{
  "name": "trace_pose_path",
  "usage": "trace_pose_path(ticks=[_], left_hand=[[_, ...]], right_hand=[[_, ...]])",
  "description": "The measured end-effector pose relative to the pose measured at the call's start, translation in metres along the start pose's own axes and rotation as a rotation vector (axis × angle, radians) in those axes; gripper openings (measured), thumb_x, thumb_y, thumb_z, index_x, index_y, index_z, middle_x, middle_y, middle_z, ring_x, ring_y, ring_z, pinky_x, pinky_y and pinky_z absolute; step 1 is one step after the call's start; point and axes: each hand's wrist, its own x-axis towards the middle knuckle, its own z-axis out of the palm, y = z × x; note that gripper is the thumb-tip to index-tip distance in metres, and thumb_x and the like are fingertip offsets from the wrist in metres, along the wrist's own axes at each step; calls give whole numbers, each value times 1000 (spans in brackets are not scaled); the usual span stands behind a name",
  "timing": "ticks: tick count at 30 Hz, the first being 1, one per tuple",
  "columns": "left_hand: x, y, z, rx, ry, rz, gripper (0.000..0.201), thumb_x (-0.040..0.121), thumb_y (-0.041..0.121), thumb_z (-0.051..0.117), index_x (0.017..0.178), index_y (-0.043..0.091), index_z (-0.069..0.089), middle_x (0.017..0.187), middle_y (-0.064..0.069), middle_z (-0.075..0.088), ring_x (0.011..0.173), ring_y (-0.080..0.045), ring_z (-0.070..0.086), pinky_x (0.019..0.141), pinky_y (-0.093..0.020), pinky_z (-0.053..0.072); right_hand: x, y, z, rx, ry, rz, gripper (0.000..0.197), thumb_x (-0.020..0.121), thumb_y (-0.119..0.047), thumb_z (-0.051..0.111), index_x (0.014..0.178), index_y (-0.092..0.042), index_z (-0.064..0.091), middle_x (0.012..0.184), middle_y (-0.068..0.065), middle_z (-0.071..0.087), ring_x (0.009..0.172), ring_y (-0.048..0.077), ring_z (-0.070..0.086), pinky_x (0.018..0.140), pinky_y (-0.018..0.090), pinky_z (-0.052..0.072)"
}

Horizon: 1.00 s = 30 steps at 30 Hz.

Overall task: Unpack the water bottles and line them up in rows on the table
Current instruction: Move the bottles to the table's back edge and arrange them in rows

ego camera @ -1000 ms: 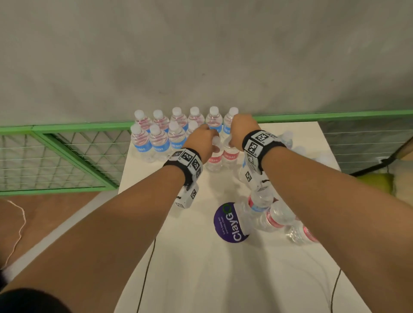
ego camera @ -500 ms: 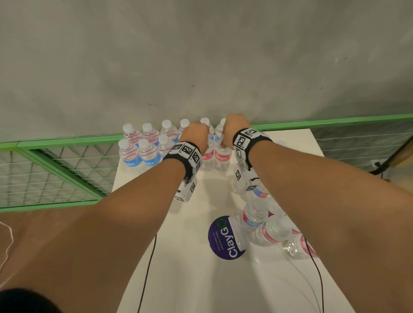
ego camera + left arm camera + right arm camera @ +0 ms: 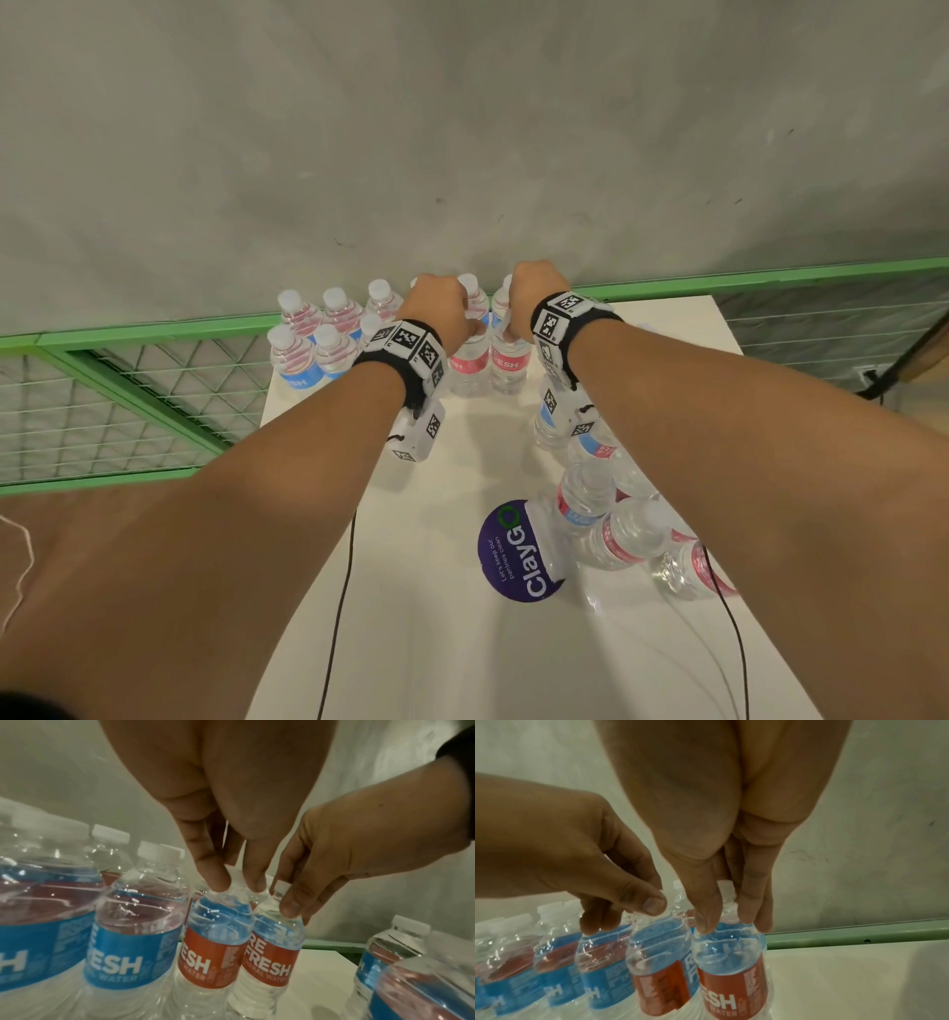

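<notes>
Two upright red-labelled water bottles stand side by side at the right end of the near row on the white table. My left hand pinches the neck of the left bottle from above. My right hand pinches the neck of the right bottle the same way. Both caps are mostly hidden by the fingers. To the left, blue-labelled bottles stand in two rows.
Several bottles lie in loose clear wrap on the table's right side, beside a purple round sticker. A green rail with wire mesh runs behind and left of the table, below a grey wall. Two thin black cables cross the table.
Both hands have gone a little farther back with the two red-labelled bottles, which now stand in line with the near row. The grips are unchanged.
</notes>
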Motion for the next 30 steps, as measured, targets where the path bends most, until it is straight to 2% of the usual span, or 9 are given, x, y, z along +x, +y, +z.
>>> trace_pose_path(ticks=[2,4,6,8,10,13,17,20,30], left_hand=[[-1,-3,-1,-8,-8,16,39,85,35,71,115,11,67,110,-11,63,107,-27,55,86,-32,45],[-4,-6,-1,-23,-11,46,36,84,28,72,117,14,68,111,-10,64,106,-26,56,87,-31,45],[-6,-8,-3,-20,-7,79,34,84,21,72,117,17,69,112,-9,67,105,-26,59,88,-30,45],[-6,-9,-4,-13,-14,88,38,83,20,73,121,21,67,114,-7,67,107,-25,59,90,-30,46],[-5,-9,-4,-34,-12,73,55,77,27,79,129,21,60,116,-4,66,107,-24,60,90,-30,47],[-4,-8,1,-62,22,13,76,66,47,83,129,17,53,110,-8,61,98,-25,59,76,-30,46],[-3,-7,6,17,-10,17,44,79,41,75,109,10,63,102,-12,61,97,-29,58,75,-32,44],[0,-11,5,38,-18,60,29,81,30,74,104,12,69,96,-12,67,95,-28,56,79,-33,48],[4,-17,7,111,7,169,33,88,12,61,119,22,66,103,-10,69,102,-30,57,88,-37,50]], right_hand=[[-1,1,1,19,-8,9,43,79,-22,77,62,-13,38,78,5,58,102,24,65,68,24,43],[-2,2,2,35,-13,-1,30,77,-25,79,76,-11,53,91,8,64,100,24,65,68,24,43],[-3,2,3,28,5,-20,35,75,-29,81,97,-8,63,102,7,66,100,23,64,70,25,45],[-5,3,3,39,17,-22,40,76,-31,81,103,-7,64,101,7,66,100,22,64,72,24,47],[-6,4,3,54,28,-13,37,78,-30,79,104,-7,64,99,7,65,100,22,64,72,24,47],[-6,4,4,68,38,-21,31,83,-25,74,106,-7,62,103,8,65,104,22,63,73,23,45],[-8,2,1,52,13,-23,31,78,-28,79,89,-13,54,90,7,58,101,22,64,69,23,43],[-6,3,2,39,7,-18,37,76,-29,81,100,-9,62,95,7,63,100,23,64,69,25,46],[-5,5,3,7,11,-39,47,75,-33,82,107,-6,61,106,7,65,103,24,63,78,27,50]])
